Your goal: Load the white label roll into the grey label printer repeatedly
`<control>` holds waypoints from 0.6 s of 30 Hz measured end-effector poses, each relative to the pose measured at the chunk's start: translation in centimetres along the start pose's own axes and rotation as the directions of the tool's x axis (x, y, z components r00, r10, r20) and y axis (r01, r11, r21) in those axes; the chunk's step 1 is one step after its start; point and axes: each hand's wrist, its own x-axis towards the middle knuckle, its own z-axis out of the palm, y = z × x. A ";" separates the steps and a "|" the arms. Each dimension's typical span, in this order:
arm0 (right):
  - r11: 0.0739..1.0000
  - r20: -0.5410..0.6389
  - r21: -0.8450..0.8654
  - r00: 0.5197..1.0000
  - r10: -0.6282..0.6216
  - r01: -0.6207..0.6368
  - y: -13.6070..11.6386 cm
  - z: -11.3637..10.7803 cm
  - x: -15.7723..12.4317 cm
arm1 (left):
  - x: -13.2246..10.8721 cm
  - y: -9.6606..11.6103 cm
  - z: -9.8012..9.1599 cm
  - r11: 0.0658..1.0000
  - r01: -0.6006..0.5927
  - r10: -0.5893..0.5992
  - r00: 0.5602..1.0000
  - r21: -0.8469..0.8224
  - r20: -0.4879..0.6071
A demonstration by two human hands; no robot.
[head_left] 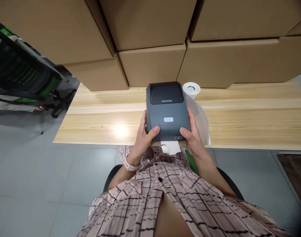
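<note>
A dark grey label printer (pixel 168 113) with a black window and a light button sits at the table's front edge. My left hand (pixel 144 136) grips its left side, thumb on the top near the front corner. On the opposite side my right hand (pixel 193 135) holds it the same way, thumb on the front right corner. White label paper (pixel 172 147) with a torn end sticks out of the printer's front, over the table edge. Behind the printer to the right stands a white paper roll (pixel 191 89), and a pale sheet (pixel 197 115) curves beside my right hand.
Stacked cardboard boxes (pixel 152 65) form a wall along the back of the wooden table (pixel 103 115). At the far left are a black and green office chair (pixel 24 72) and part of another person's leg. Grey tiles (pixel 53 174) cover the floor.
</note>
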 end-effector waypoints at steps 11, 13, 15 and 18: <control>0.979 -0.278 0.175 0.948 0.154 -0.108 0.0 1.2 0.0 | -2.7 -1.9 -0.1 0.991 -0.073 0.100 0.962 0.113 -0.254; 0.991 -0.317 0.107 0.942 0.111 -0.081 -0.1 1.4 -0.3 | -4.7 -2.6 -0.1 0.989 -0.073 0.116 0.923 0.131 -0.366; 0.999 -0.354 0.043 0.934 0.045 -0.031 -0.7 1.4 -0.6 | -6.1 -3.0 -0.1 0.994 0.033 -0.010 0.980 0.109 -0.200; 0.999 -0.362 -0.029 0.931 -0.054 0.046 -1.9 1.2 -0.5 | -6.2 -2.7 0.6 0.964 0.266 -0.263 0.942 0.017 0.210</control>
